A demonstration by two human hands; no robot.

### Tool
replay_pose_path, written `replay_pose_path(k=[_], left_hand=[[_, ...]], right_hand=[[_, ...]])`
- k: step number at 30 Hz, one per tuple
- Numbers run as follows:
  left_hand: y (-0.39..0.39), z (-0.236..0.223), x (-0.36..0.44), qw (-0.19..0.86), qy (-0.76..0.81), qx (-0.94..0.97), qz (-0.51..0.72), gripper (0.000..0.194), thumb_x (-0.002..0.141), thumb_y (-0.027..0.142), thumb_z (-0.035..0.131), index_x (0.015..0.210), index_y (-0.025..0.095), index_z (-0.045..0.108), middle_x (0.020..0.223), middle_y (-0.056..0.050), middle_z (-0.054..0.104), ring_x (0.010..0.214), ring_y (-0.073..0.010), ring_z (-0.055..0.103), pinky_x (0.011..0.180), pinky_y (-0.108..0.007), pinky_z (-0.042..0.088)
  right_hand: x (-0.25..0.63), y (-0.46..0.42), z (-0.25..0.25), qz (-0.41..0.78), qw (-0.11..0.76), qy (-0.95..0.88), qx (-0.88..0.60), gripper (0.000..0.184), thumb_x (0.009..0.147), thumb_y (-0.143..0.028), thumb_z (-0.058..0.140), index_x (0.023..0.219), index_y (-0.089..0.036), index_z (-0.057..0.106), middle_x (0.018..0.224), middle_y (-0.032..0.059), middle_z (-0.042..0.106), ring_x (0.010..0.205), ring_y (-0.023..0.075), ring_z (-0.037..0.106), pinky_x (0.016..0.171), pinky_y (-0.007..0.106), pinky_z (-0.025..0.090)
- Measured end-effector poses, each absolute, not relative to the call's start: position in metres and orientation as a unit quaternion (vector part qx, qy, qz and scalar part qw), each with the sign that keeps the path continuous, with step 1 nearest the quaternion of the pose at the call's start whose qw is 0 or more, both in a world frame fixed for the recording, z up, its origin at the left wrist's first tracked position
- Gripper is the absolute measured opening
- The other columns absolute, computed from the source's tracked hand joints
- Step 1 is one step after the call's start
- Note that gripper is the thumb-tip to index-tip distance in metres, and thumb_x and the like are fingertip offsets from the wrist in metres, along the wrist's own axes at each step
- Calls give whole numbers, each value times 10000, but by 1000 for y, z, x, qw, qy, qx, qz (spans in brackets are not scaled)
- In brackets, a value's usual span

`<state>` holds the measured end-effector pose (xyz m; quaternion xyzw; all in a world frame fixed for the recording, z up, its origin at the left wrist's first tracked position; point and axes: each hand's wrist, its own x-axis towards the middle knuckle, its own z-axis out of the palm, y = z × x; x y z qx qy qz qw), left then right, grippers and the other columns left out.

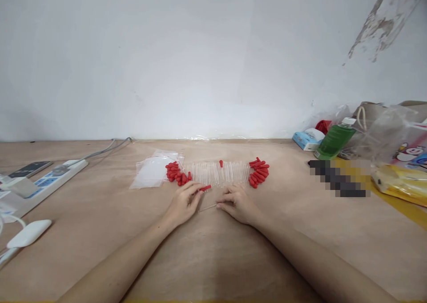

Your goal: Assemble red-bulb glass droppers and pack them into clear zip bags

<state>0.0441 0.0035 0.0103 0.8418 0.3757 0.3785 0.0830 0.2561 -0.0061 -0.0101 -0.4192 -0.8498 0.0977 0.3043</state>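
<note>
My left hand (pixel 184 202) is closed, with a red rubber dropper bulb (pixel 206 187) pinched at its fingertips. My right hand (pixel 237 204) pinches one end of a thin clear dropper tube (pixel 207 208), which points left toward the left hand. Tube and bulb are apart. Just beyond both hands lies a row of clear tubes (pixel 230 173), side by side on the table. One red bulb (pixel 221 163) sits at the far edge of that row. Heaps of red bulbs lie at its left end (pixel 172 171) and right end (pixel 259 174).
Clear plastic bags (pixel 150 171) lie left of the row. A power strip (pixel 50 183) with plugs and cables is at the far left, beside a phone (pixel 30 169). At right are a green bottle (pixel 335 138), a blue tissue pack (pixel 307 140) and a yellow packet (pixel 402 185).
</note>
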Motion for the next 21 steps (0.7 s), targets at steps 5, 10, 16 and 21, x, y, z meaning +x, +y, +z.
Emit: replay_pose_path(k=[5,10,16,21], left_hand=[[-2,7,48,125,379,860,318,176,801,178,474,903,180,618,818,-36,587,681,-124,539,612,-240,434],[2,1,48,121,405,850,315,100,800,241,530,873,182,565,767,-10,575,691,-137,537,627,-251,432],[3,-2,49,101,393,846,345,221,861,220,451,1061,196,542,915,-40,564,847,-155,542,762,-281,447],[1,1,51,113,385,843,359,183,871,222,433,972,188,582,904,-41,567,840,-149,543,758,-273,448]], right_hand=[[264,-10,-11,80,319,-857,-397,99,797,-264,565,758,-189,618,800,25,582,824,154,499,761,311,339],[274,-14,-12,91,372,-822,-422,71,818,-210,508,770,-181,551,718,10,580,701,136,514,695,292,364],[274,-11,-14,141,431,-787,-418,125,843,-212,440,889,-192,553,779,31,625,712,150,564,656,279,417],[273,-13,-14,126,420,-806,-397,194,844,-212,449,963,-215,601,861,37,663,784,160,587,750,317,409]])
